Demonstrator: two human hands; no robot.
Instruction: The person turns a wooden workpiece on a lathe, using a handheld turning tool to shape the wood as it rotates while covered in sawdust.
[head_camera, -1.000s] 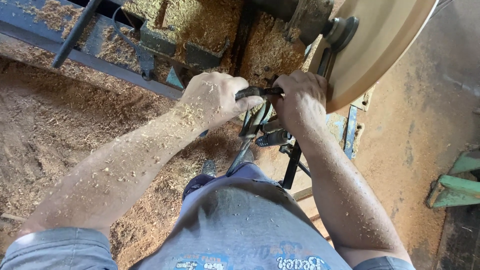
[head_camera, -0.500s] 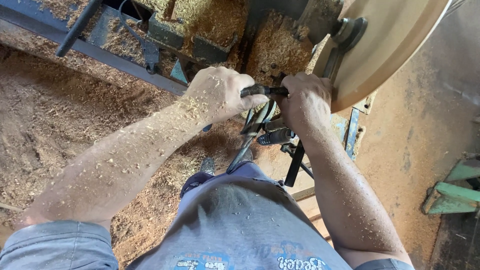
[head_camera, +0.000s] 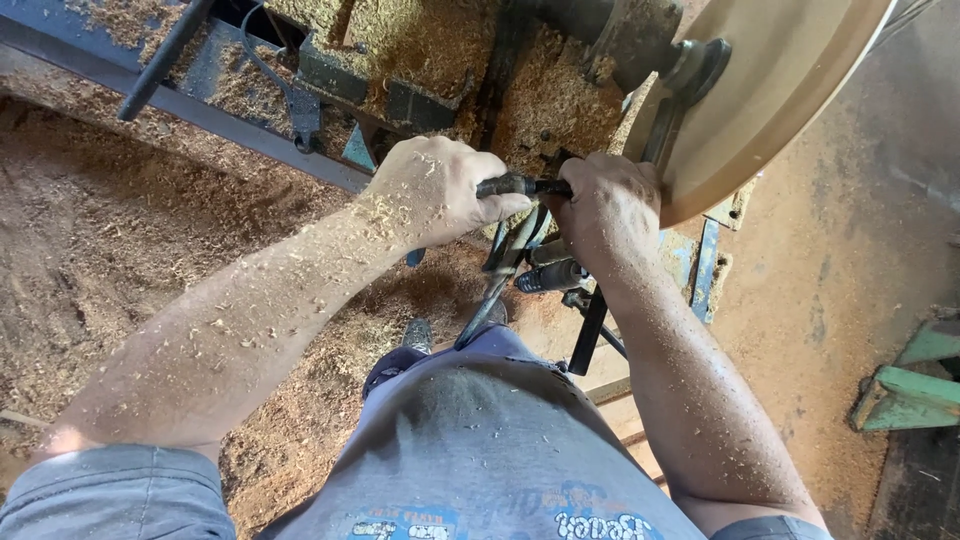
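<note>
Both our hands grip a dark tool bar held up against a big wooden disc on a lathe.

Our left hand (head_camera: 440, 190) is closed around the near end of the dark bar (head_camera: 515, 186), fingers wrapped over it, while our right hand (head_camera: 610, 205) is closed on the same bar further along, just beside the rim of the pale wooden disc (head_camera: 790, 80). The disc sits at the upper right, mounted on a dark metal hub (head_camera: 625, 35). Behind our hands the lathe bed (head_camera: 230, 110) runs along the top, heaped with sawdust (head_camera: 555, 100), and shavings cling to both our forearms. Under our hands hang dark metal rods (head_camera: 500, 275), and sawdust covers the floor (head_camera: 90, 250) at left. A green wooden frame (head_camera: 915, 385) stands well apart at the right edge.
</note>
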